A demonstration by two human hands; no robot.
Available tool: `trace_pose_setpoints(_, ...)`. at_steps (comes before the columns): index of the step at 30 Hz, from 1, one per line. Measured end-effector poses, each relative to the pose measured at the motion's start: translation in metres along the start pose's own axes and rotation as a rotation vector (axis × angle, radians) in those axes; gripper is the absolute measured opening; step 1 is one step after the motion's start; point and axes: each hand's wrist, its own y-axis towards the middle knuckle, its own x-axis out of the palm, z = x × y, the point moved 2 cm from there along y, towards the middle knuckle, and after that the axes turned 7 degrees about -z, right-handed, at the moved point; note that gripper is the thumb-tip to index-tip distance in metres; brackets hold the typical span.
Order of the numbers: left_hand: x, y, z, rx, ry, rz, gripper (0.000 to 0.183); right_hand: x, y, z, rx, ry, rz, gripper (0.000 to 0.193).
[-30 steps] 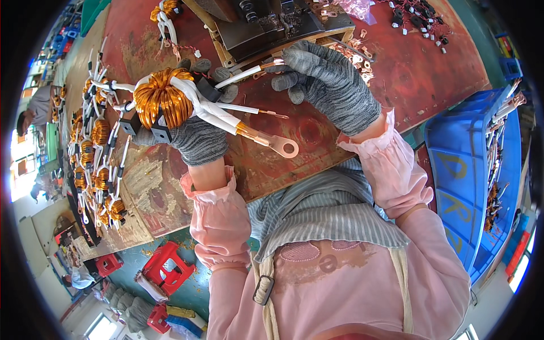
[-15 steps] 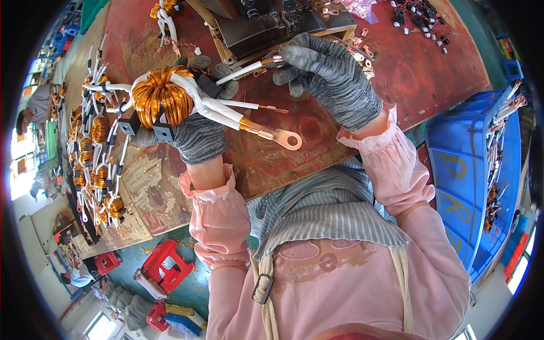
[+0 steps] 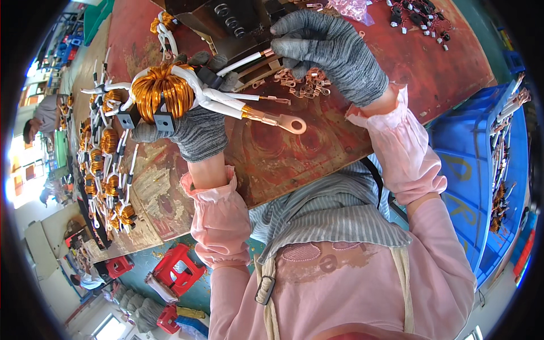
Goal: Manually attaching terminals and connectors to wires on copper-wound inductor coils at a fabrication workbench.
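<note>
One copper coil (image 3: pixel 161 93) sits gripped in the left hand (image 3: pixel 201 130) above the red table (image 3: pixel 323 136). The right hand (image 3: pixel 337 54), pinching the tip of a white lead (image 3: pixel 242 63), is now higher than before, blocking part of the black machine (image 3: pixel 243 34); more copper lugs (image 3: pixel 309 86) show below it.

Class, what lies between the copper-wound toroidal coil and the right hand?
In the head view: fingertips of the left hand, a black piece and a white-sheathed lead.
</note>
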Motion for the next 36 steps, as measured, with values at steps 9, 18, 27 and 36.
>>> trace_pose_setpoints(9, -0.005, 0.025, -0.005, -0.030, 0.062, 0.176, 0.078, -0.022, 0.015, -0.006, -0.033, 0.069, -0.099, 0.021)
trace_pose_setpoints(18, 0.003, 0.037, -0.004, 0.100, 0.139, 0.067, 0.056, -0.033, 0.028, -0.007, 0.053, -0.005, -0.030, 0.014)
trace_pose_setpoints(27, 0.002, 0.041, -0.010, 0.224, 0.428, 0.621, 0.085, -0.038, 0.044, 0.011, 0.055, -0.091, 0.011, 0.016)
trace_pose_setpoints(36, 0.004, 0.041, -0.008, 0.268, 0.584, 0.655, 0.080, -0.042, 0.033, -0.011, 0.054, -0.142, -0.031, 0.017)
